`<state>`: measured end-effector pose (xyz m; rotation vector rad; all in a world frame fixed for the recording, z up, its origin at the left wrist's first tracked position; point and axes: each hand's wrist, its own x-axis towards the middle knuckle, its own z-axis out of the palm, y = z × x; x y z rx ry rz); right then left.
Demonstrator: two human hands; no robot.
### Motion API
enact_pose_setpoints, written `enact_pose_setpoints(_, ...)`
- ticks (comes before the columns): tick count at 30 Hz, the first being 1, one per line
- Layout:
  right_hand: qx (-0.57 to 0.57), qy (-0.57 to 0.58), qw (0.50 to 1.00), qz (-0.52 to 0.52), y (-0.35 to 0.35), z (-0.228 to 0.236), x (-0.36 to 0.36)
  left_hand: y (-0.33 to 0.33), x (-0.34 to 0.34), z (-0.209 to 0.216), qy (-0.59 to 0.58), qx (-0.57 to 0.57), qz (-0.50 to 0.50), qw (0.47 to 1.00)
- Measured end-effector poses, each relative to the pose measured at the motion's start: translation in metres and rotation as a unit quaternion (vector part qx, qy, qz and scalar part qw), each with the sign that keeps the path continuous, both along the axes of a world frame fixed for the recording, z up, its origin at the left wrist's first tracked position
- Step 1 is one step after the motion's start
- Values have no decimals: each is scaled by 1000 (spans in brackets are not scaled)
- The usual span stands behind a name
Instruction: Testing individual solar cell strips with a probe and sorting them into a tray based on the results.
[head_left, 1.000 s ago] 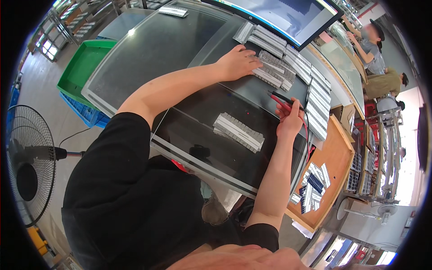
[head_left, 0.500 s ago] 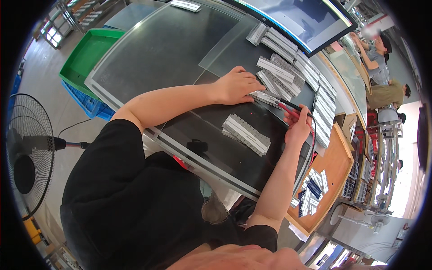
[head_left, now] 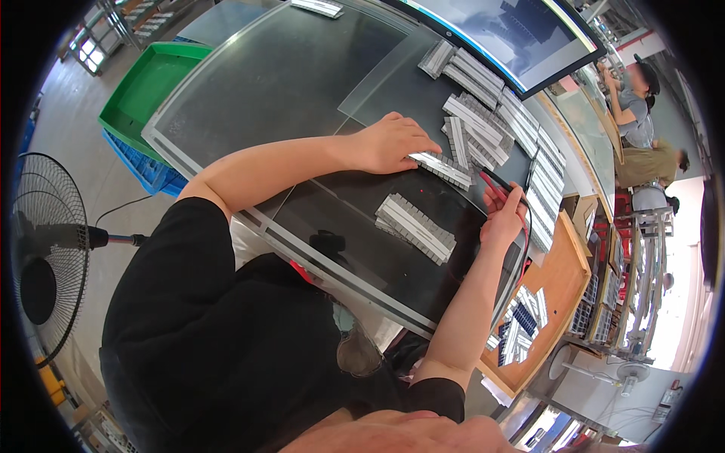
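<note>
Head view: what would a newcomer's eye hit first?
Probably the large lit monitor, top, right of centre, then the bright green tray at left, beyond the dark tabletop. Mid-picture, the left hand touches a pale strip, and the right hand holds red and black probes near the strip's right end.

Head-worn fisheye (left of pair) looks down at worktop [head_left: 279, 83] from close above.
</note>
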<state>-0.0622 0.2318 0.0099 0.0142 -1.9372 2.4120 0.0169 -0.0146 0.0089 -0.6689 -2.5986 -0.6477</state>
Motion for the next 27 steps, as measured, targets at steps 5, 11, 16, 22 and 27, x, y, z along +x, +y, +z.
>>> enact_pose_setpoints(5, -3, 4, 1000, -3, 0, 0, -1, 5, 5, 4, -29, 15, 5, 999)
enact_pose_setpoints(11, 6, 5, 1000, 4, 1, 1, 0, 13, 0, 3, -10, 50, 14, 999)
enact_pose_setpoints(16, 9, 0, 1000, 7, 2, -1, 0, 8, 5, 12, 36, 29, 13, 999)
enact_pose_setpoints(22, 9, -1, 1000, -9, 4, -3, -2, 1, 13, 17, -54, 80, -7, 995)
enact_pose_setpoints(27, 0, -5, 1000, 10, -2, 9, 4, -2, 6, 4, 3, 7, -16, 1000)
